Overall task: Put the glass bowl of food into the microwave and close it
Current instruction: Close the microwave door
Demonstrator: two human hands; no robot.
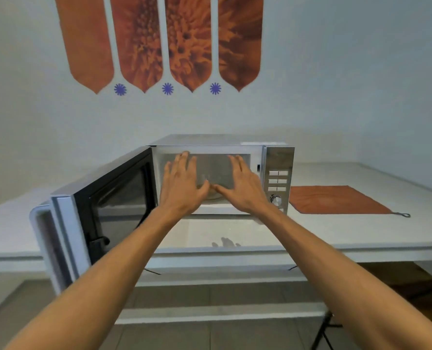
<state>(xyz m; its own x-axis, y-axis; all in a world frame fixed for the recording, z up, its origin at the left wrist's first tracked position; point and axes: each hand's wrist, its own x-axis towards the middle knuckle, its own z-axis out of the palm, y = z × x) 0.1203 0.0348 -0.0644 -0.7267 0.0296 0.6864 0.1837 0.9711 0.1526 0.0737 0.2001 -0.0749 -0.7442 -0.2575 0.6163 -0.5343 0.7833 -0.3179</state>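
Far left, microwave door (pixel 103 210) swung fully open toward the camera, dark window facing right, pale handle at its outer edge; next, left hand (pixel 182 183) reaching into the open cavity of the microwave (pixel 220 141), fingers spread and loosely curved, thumb pointing right; between the two thumbs, glass bowl (pixel 213 190) low on the cavity floor, mostly hidden and faint, contents blurred to a brownish patch; touching or just clear of the palms, cannot tell; then right hand (pixel 242 184), fingers likewise splayed, thumb pointing left toward the other thumb; further right, steel control panel (pixel 278 178) with pale buttons and a round dial; beyond it, orange cloth (pixel 336 199) flat on the white counter (pixel 361 231), apart from the microwave.
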